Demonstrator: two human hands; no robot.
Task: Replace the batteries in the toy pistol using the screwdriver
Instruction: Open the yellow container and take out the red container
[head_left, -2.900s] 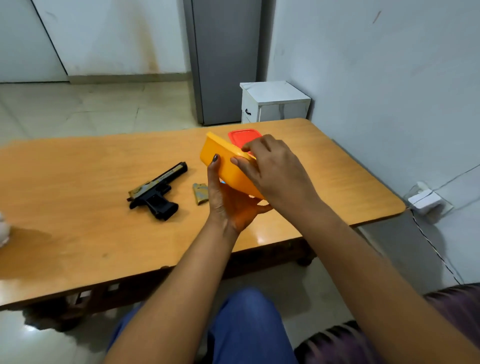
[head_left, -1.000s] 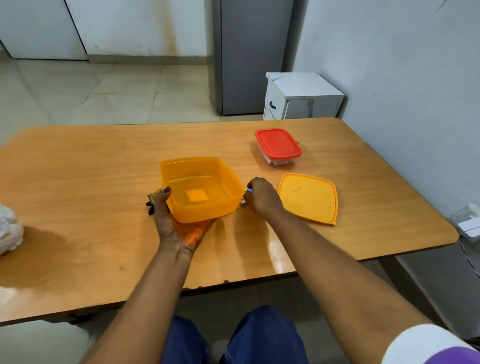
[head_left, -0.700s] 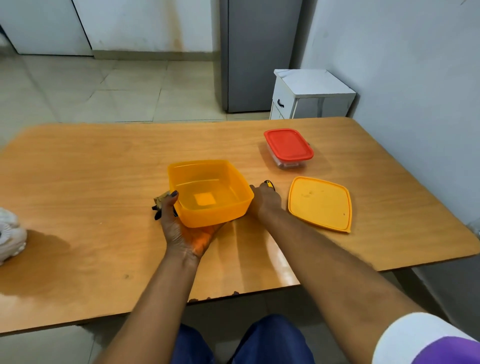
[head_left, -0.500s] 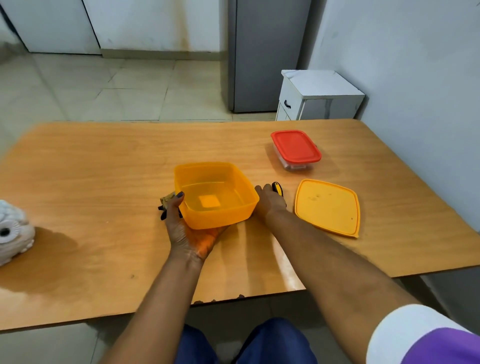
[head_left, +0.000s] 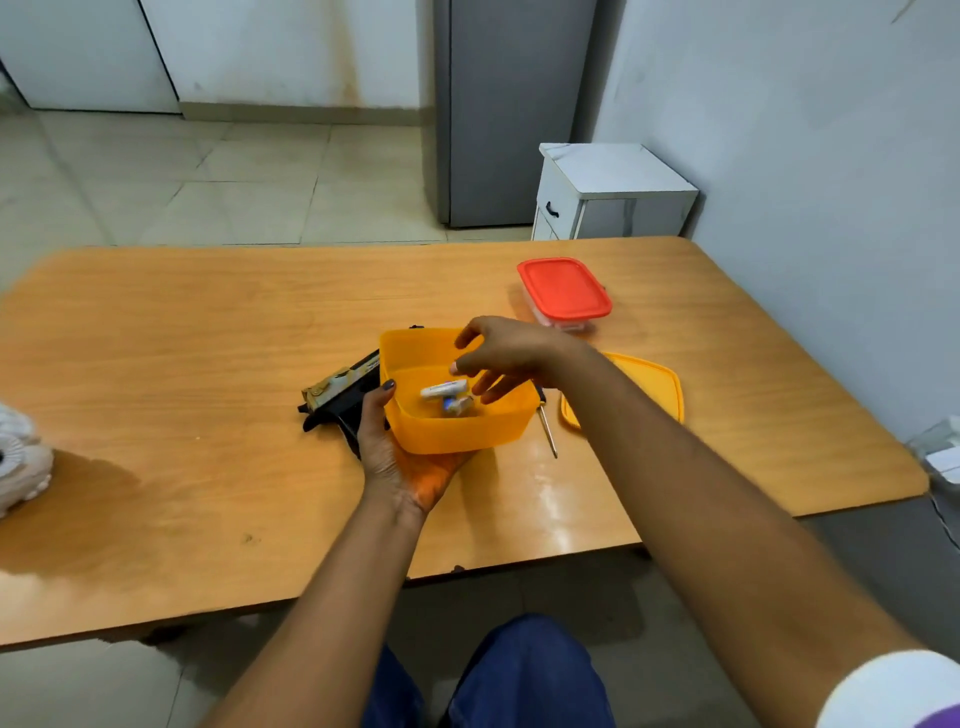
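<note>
Underneath, orange wooden table (head_left: 208, 364), tiled floor (head_left: 208, 182).

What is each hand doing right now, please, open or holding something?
Left hand: grips the near wall of the open orange plastic container.
Right hand: open, fingers spread above the container, holding nothing.

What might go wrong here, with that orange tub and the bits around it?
The left hand holds the orange tub only from its near side; a nudge from the right hand hovering over it might tip the batteries out. The screwdriver lies loose beside the tub and may roll. The toy pistol sits half hidden behind it, easy to bump.
</note>
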